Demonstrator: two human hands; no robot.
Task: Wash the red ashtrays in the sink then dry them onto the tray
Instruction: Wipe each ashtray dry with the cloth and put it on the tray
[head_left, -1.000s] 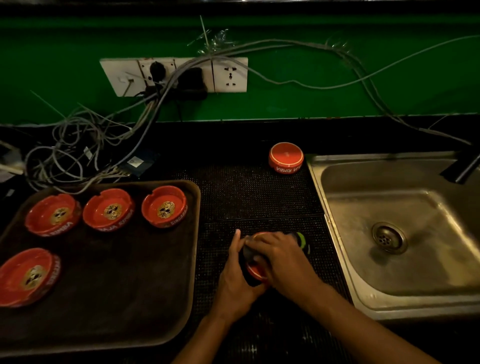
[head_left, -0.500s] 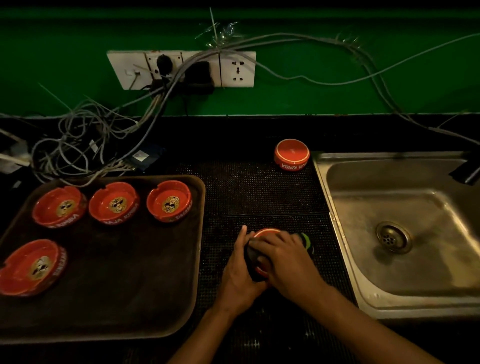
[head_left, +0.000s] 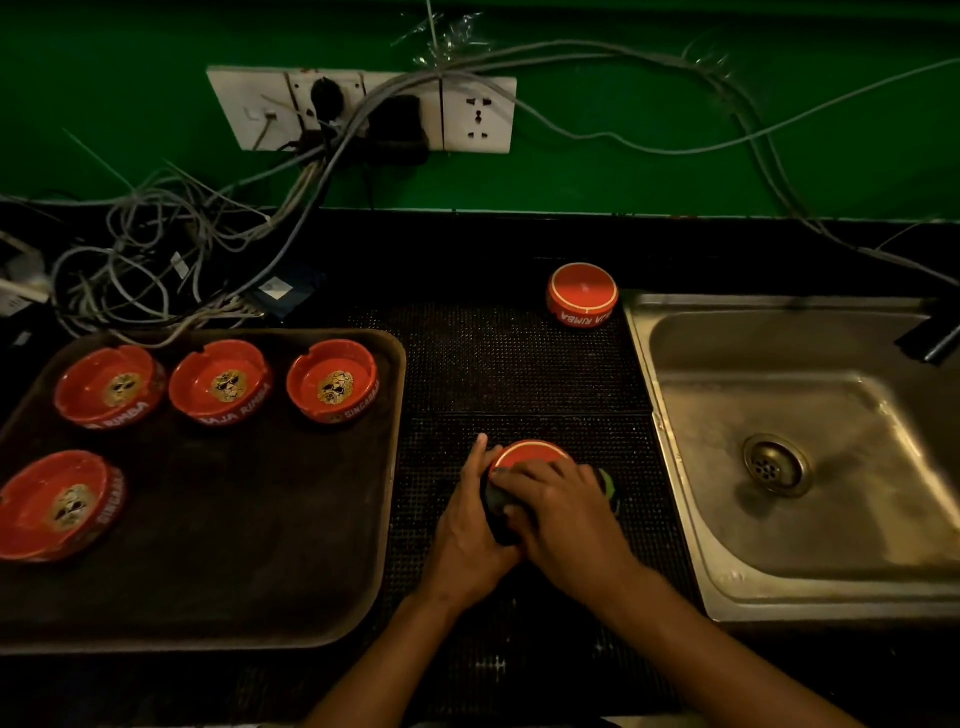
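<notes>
A red ashtray (head_left: 530, 453) lies upside down on the black mat between the tray and the sink. My left hand (head_left: 467, 525) grips its left side. My right hand (head_left: 563, 512) presses a dark cloth or sponge (head_left: 496, 506) with a green edge onto its top. Another upturned red ashtray (head_left: 583, 295) stands at the back, beside the sink's corner. The brown tray (head_left: 291, 571) on the left holds several red ashtrays, open side up (head_left: 332, 382). The steel sink (head_left: 810, 415) is on the right.
A tangle of grey cables (head_left: 156, 249) lies behind the tray and runs up to a white socket strip (head_left: 363, 109) on the green wall. A dark tap (head_left: 930, 340) juts over the sink's right edge. The black mat (head_left: 519, 364) covers the counter.
My hands have stayed on the ashtray, with my right hand sliding the cloth slightly over its top. The camera has shifted a little.
</notes>
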